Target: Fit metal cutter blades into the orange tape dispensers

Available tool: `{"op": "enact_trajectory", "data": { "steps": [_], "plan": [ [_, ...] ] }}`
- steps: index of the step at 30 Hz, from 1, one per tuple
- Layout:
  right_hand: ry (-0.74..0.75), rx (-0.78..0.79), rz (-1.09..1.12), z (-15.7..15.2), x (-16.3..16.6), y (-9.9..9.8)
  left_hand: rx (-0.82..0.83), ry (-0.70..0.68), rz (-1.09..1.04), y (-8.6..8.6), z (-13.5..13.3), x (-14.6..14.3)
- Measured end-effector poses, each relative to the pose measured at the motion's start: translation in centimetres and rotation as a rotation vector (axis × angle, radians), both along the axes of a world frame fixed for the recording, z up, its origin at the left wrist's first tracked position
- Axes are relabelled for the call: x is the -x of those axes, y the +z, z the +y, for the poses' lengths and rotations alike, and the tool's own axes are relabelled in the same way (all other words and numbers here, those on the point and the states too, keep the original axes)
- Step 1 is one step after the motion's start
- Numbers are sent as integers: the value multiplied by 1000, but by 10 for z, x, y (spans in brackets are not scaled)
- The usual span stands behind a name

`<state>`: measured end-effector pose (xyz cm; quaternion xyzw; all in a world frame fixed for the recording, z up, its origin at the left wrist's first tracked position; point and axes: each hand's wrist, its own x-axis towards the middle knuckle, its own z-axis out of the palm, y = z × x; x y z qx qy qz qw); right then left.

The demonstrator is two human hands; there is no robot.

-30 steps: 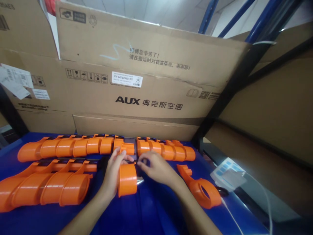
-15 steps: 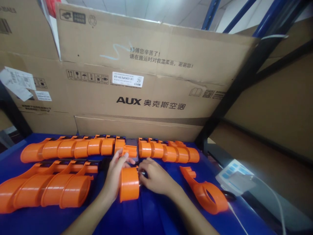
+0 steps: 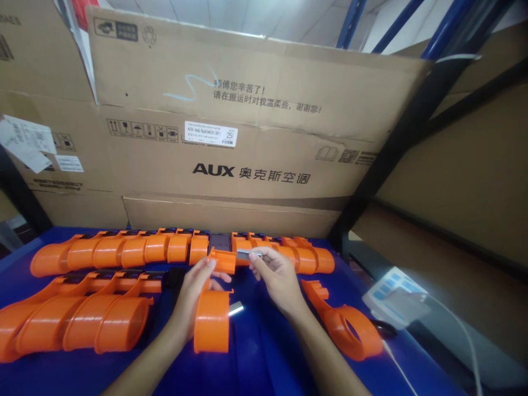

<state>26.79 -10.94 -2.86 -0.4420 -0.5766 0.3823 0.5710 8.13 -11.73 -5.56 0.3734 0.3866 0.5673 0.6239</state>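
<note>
Left hand (image 3: 197,286) gripping orange holder (image 3: 212,319) above blue counter (image 3: 256,357), right hand (image 3: 275,275) pinching what looks like a small metal strip (image 3: 247,254)

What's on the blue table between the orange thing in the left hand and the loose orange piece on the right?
In the head view: the right hand, pinching a small metal piece, and another metal piece on the table.

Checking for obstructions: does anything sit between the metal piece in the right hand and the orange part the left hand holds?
Nothing visible: the right hand holds the metal piece beside the orange part in the left hand.
</note>
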Motion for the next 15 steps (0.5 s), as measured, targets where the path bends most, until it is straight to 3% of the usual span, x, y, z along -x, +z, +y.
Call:
{"op": "enact_trajectory", "data": {
  "steps": [15],
  "plan": [
    [23, 31, -5, 4, -3, -3, -39, -34, 65, 4, -4, 0]
  ]
}}
